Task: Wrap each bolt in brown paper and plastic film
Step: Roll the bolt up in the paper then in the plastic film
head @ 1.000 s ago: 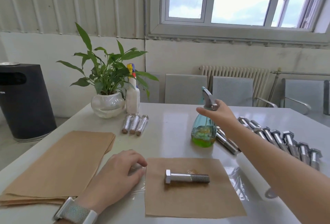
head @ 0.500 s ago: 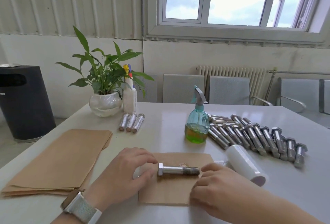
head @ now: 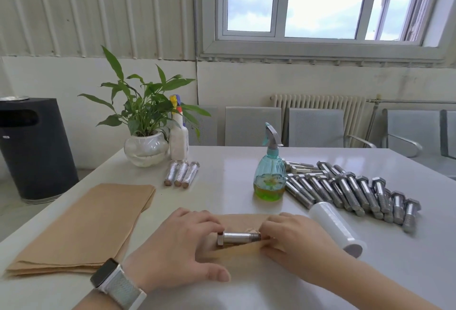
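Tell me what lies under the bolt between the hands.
A brown paper sheet lies under the bolt. Both hands cover its ends, and whether plastic film sits beneath the paper cannot be seen.

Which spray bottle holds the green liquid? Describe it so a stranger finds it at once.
Start at the white table, then the pile of bare bolts on the right. The spray bottle stands at that pile's left edge: clear teal, not white like the bottle by the plant.

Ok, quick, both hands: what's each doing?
Left hand: pinching the bolt at its head.
Right hand: pinching its threaded end.
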